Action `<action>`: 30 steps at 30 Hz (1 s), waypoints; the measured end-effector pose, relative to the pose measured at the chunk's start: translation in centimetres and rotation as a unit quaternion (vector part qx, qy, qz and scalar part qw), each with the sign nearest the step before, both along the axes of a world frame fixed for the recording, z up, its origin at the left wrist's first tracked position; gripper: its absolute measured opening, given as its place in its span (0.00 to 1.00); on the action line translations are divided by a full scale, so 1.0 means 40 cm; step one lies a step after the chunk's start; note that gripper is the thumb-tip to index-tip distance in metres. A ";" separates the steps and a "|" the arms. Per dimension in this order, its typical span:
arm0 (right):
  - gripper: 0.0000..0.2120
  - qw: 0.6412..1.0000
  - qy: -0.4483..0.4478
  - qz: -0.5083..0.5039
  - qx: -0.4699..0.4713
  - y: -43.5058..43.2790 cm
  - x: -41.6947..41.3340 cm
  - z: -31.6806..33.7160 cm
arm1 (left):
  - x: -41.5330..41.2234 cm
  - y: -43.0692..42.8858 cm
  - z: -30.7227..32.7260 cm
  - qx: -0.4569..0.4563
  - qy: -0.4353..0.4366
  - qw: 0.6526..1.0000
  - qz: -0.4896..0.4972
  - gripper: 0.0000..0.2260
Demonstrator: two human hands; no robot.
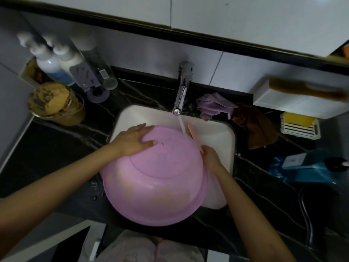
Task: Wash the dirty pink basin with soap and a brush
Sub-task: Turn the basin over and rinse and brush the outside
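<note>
None of the labels around here can be read: the bottles [56, 63] at the back left carry blurred print, and the blue pouch [302, 167] on the right has a pale label too soft to make out.

The pink basin [156, 178] sits upside down, tilted across the white sink [222, 146], its near rim hanging over the front edge of the dark marbled surface [56, 148]. The left hand [135, 139] lies flat on the upturned base at the far left side, fingers spread and pressed on the plastic, palm down, the forearm reaching in from the lower left. The right hand [210, 155] is at the basin's right edge, fingers closed around the handle of a small pink brush [191, 134], with the bristle end pointing up towards the tap. The forearm comes in from the lower right.

Water [181, 125] runs from the chrome tap [183, 87] in a thin stream that lands just beside the brush head, at the far rim of the basin. A purple cloth [213, 105] and a brown one [258, 127] lie bunched on the surface to the right of the tap, and a yellow soap bar [298, 120] rests in a white slatted dish beyond them.
</note>
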State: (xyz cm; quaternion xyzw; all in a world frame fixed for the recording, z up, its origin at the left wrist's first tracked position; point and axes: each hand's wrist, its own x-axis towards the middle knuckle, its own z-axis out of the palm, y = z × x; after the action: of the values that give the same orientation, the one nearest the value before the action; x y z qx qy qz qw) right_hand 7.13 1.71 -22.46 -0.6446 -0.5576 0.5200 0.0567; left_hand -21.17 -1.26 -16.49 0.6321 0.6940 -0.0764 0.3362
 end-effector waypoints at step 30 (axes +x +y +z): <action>0.20 0.915 -0.247 0.311 0.075 0.044 -0.137 0.205 | 0.018 -0.007 -0.073 0.065 -0.149 0.969 0.188 0.17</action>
State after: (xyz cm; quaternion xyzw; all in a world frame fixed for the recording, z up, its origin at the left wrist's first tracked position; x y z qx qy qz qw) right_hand 1.64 3.46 -14.25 -0.5402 -0.7635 0.2922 -0.1994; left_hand -20.46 -1.54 -19.43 0.5148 0.7460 0.1283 0.4025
